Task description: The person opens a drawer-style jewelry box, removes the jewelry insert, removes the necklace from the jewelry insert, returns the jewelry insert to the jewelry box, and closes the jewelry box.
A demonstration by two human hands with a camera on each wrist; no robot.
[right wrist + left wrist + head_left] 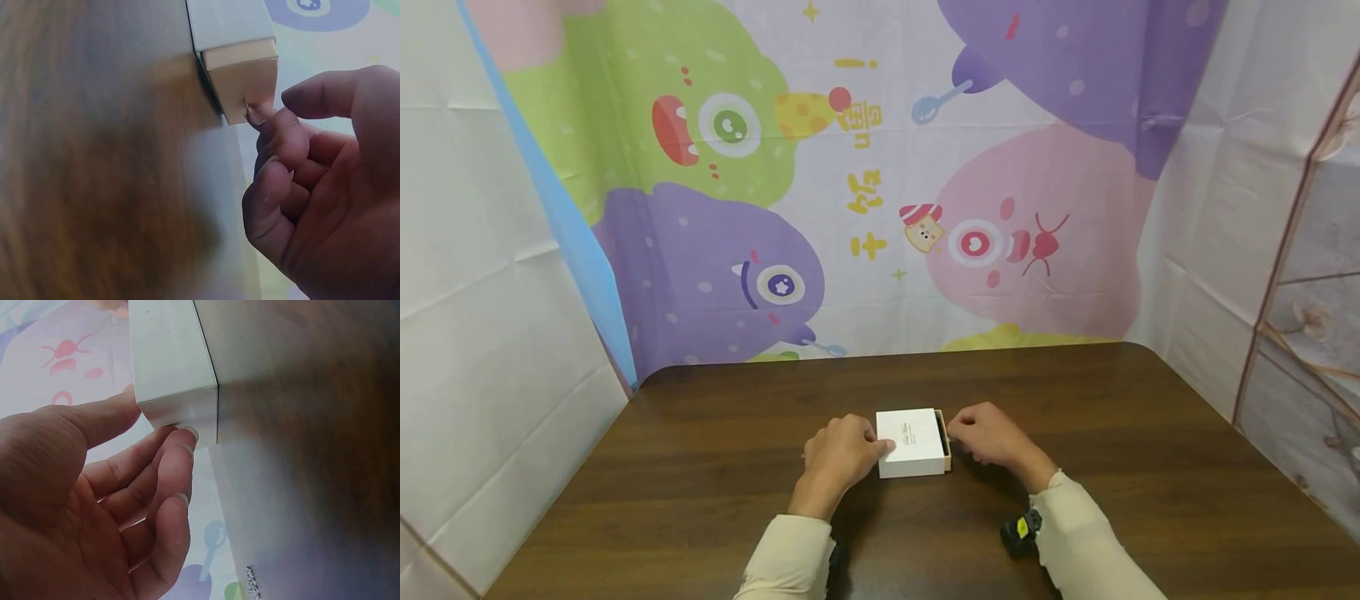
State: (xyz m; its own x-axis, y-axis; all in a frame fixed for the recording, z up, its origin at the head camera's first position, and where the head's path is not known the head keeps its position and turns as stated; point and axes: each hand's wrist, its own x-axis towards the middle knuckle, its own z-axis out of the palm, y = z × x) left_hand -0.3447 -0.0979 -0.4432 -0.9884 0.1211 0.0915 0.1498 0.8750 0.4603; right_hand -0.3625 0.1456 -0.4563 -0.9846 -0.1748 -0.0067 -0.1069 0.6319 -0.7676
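A small white drawer-style box (913,446) with fine printing on its lid lies on the table. Its tan inner drawer (234,84) sticks out a little at the right end, with a dark gap showing behind its front. My left hand (844,454) grips the box's left end, thumb on the top and curled fingertips against the end wall. On the right, my right hand (996,435) has its index fingertip hooked in a small pull loop (248,107) on the drawer front. The right thumb is apart from that finger, and the other fingers are curled in.
The brown wooden table (715,517) runs back to a hanging cloth (865,317) with cartoon monsters. Pale cloth sheets (497,292) hang along the left and right sides. A dark wrist camera (1021,533) is strapped below the right sleeve.
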